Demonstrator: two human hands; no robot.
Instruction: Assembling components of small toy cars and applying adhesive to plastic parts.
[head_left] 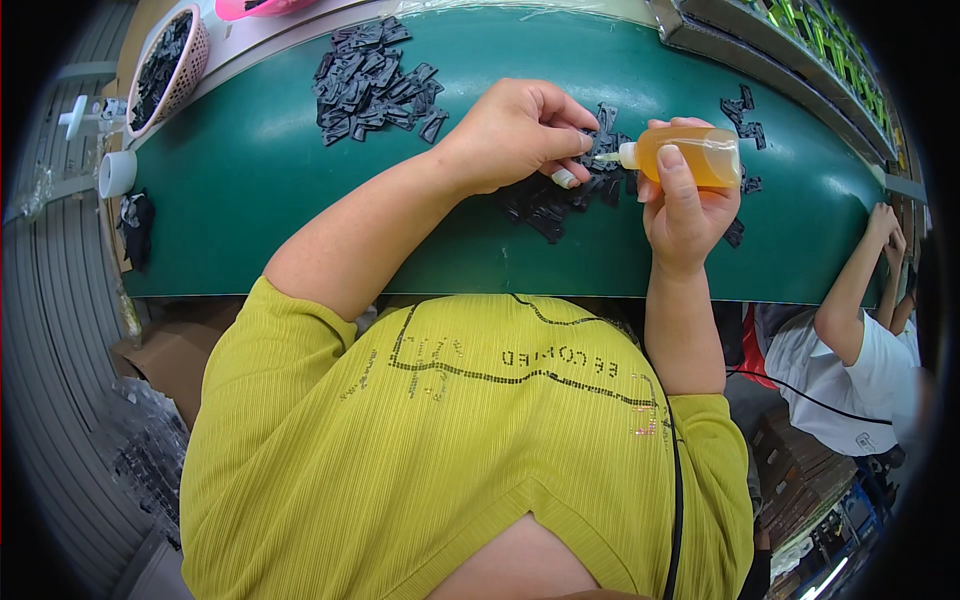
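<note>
My right hand [688, 215] is wrapped round a clear squeeze bottle [712, 155] of amber liquid, tipped on its side. Its pale narrow nozzle [622, 156] points left, close to the fingertips of my left hand [510, 135]. Those fingers pinch a small black plastic part [604, 118], whose outline merges with the pieces behind it. A white wrap covers one fingertip of that hand. Beneath both hands lies a loose heap of similar black parts [545, 212], partly hidden by them.
A larger pile of black parts [370, 85] lies farther left on the green table [230, 220]. More pieces [742, 115] are scattered at right. A pink basket [190, 70] of black parts stands far left. Metal trays [760, 60] edge the back right. A co-worker's arm [850, 285] rests at the right edge.
</note>
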